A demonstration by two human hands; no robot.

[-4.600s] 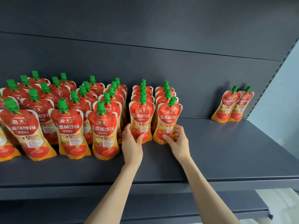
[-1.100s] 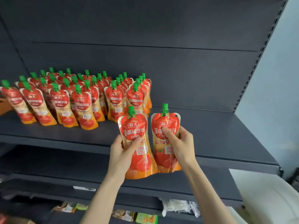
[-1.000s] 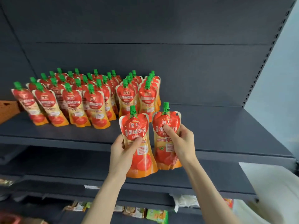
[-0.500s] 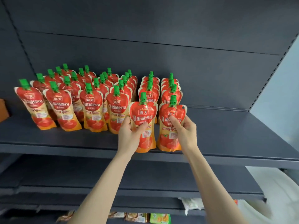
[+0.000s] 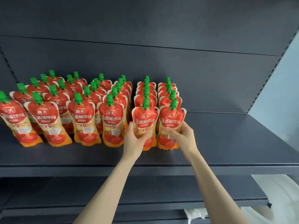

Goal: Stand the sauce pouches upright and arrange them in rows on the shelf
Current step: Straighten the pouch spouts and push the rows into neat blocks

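Note:
Several rows of red and orange sauce pouches with green caps (image 5: pixel 84 120) stand upright on the dark grey shelf (image 5: pixel 226 151). My left hand (image 5: pixel 135 139) grips one pouch (image 5: pixel 144 118) at the front of the second row from the right. My right hand (image 5: pixel 184 136) grips another pouch (image 5: pixel 172 120) at the front of the rightmost row. Both held pouches are upright, with their bases at the shelf surface, just ahead of the rows behind them.
The shelf's right part has bare surface up to the perforated upright (image 5: pixel 267 75). A back panel (image 5: pixel 161 62) closes the shelf behind. Lower shelves (image 5: pixel 145 191) lie beneath, with white plastic wrap (image 5: pixel 278 191) at the lower right.
Both hands have carried their pouches from in front of the shelf edge forward onto the shelf, setting them at the front of the two right rows.

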